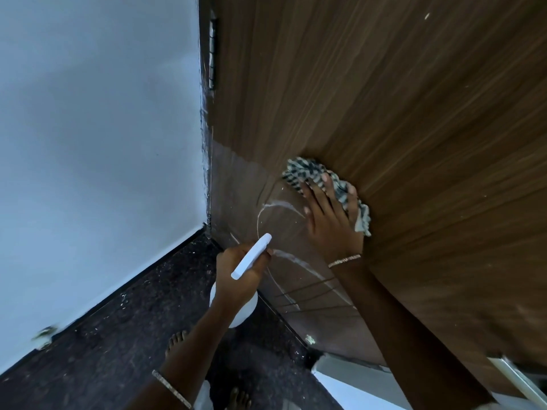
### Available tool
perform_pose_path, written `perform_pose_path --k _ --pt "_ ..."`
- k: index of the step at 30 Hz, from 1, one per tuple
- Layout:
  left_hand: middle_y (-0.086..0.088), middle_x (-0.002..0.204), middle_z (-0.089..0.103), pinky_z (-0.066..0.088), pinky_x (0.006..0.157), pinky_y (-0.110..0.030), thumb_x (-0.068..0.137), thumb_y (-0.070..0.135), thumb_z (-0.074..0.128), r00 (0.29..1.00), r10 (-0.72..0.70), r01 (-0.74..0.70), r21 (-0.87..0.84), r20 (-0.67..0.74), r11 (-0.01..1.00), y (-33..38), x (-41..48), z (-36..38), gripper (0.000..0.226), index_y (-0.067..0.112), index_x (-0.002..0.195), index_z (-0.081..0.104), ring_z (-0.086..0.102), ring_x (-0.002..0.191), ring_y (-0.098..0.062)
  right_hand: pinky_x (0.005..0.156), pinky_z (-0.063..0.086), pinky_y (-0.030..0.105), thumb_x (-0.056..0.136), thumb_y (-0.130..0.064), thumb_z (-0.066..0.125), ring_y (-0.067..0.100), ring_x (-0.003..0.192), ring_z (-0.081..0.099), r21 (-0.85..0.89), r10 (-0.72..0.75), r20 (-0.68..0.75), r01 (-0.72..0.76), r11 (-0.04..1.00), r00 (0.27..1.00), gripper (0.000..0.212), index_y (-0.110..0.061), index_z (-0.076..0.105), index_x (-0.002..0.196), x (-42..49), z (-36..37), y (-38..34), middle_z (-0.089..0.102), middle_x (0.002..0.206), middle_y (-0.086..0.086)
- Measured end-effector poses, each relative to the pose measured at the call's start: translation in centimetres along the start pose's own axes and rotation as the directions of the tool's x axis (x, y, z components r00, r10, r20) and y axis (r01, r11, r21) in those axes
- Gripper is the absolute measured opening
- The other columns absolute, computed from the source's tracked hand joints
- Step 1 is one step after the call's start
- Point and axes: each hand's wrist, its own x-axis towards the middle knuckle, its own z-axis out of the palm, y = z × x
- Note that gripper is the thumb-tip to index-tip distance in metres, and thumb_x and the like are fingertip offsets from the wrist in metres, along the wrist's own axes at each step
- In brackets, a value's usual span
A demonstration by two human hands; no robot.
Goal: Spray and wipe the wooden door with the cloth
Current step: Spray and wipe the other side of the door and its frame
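Note:
The wooden door (399,99) fills the right of the head view, brown with vertical grain. My right hand (330,220) presses a checked black-and-white cloth (310,173) flat against the door with straight fingers. My left hand (239,270) grips a white spray bottle (251,255) just below and left of the cloth; its round body (239,312) shows under my wrist. White foamy streaks (278,205) curve across the lower door between both hands.
A pale blue-white wall (97,143) meets the door at the corner on the left. Dark speckled floor (133,335) lies below, with my bare feet (177,341) on it. A metal hinge strip (212,54) runs up the door edge. A light frame edge (515,377) is at the bottom right.

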Motion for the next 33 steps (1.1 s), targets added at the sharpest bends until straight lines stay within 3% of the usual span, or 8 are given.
perform_pose_path --k 7,10,14,17,23,28,31,33 --pt "0.004 0.066 0.068 0.048 0.050 -0.023 0.088 0.024 0.071 1.000 -0.019 0.020 -0.048 0.025 0.999 -1.7 3.1 -2.9 0.008 0.019 0.082 0.073 0.065 0.055 -0.017 0.127 -0.002 0.054 0.102 -0.027 0.052 0.018 0.161 0.010 -0.128 0.203 0.125 -0.187 0.974 0.971 0.042 -0.023 0.063 0.142 -10.6 -1.0 1.9 0.071 0.131 0.000" --pt "0.005 0.078 0.074 0.054 0.059 -0.023 0.086 0.029 0.072 0.996 -0.091 0.093 -0.079 0.026 0.993 -2.3 4.8 -4.5 0.013 0.020 0.095 0.076 0.071 0.068 -0.020 0.127 -0.005 0.056 0.102 -0.027 0.050 0.023 0.156 0.019 -0.170 0.247 0.145 -0.222 0.960 0.958 0.037 -0.021 0.072 0.131 -9.6 -0.6 0.5 0.073 0.123 0.002" --pt "0.009 0.074 0.072 0.049 0.059 -0.018 0.089 0.020 0.073 0.997 -0.042 0.047 -0.075 0.062 0.996 -2.5 7.2 -6.3 0.005 0.021 0.093 0.076 0.068 0.066 -0.015 0.125 -0.003 0.052 0.101 -0.027 0.047 0.018 0.161 0.005 0.002 0.042 0.155 -0.043 0.999 0.987 0.045 -0.018 0.060 0.143 -0.6 3.2 -3.3 0.063 0.145 0.003" --pt "0.008 0.080 0.074 0.052 0.063 -0.020 0.088 0.019 0.074 0.995 -0.029 0.041 -0.126 0.091 0.991 -2.3 9.2 -7.1 0.011 0.028 0.095 0.075 0.071 0.071 -0.014 0.128 -0.009 0.053 0.104 -0.026 0.046 0.023 0.156 0.020 0.028 -0.096 0.152 0.093 0.995 0.984 0.051 -0.014 0.051 0.153 7.0 6.5 -7.1 0.047 0.160 0.004" --pt "0.010 0.080 0.073 0.052 0.064 -0.018 0.088 0.020 0.073 0.994 0.041 -0.026 -0.148 0.098 0.989 -2.2 12.4 -7.9 0.004 0.018 0.091 0.074 0.068 0.069 -0.009 0.129 -0.002 0.051 0.104 -0.025 0.044 0.021 0.153 0.027 0.012 -0.099 0.140 0.098 0.995 0.985 0.048 -0.015 0.055 0.151 6.5 6.6 -7.0 0.049 0.159 0.001" --pt "0.001 0.087 0.075 0.057 0.069 -0.020 0.086 0.033 0.074 0.997 0.033 -0.027 -0.095 0.066 0.995 -3.8 14.2 -9.2 0.026 0.010 0.098 0.075 0.071 0.075 -0.016 0.128 -0.005 0.049 0.098 -0.023 0.052 0.018 0.146 0.037 -0.059 0.110 0.357 -0.095 0.994 0.928 0.043 -0.022 0.067 0.138 -3.5 3.5 -4.7 0.068 0.138 -0.004" --pt "0.002 0.085 0.074 0.057 0.070 -0.020 0.085 0.030 0.073 0.996 0.048 -0.041 -0.096 0.070 0.995 -4.3 15.0 -9.6 0.023 0.010 0.097 0.075 0.071 0.076 -0.016 0.127 -0.005 0.051 0.094 -0.024 0.058 0.019 0.145 0.038 -0.100 0.202 0.395 -0.176 0.979 0.896 0.040 -0.023 0.072 0.131 -2.5 3.7 -6.4 0.070 0.132 -0.004" --pt "0.007 0.086 0.075 0.057 0.072 -0.019 0.085 0.025 0.074 0.994 0.078 -0.070 -0.110 0.071 0.991 -4.5 15.6 -10.0 0.016 0.015 0.097 0.075 0.072 0.078 -0.012 0.128 -0.003 0.050 0.094 -0.022 0.062 0.018 0.147 0.037 -0.039 0.131 0.344 -0.126 0.991 0.930 0.042 -0.022 0.070 0.135 0.8 5.2 -7.9 0.066 0.140 -0.004"
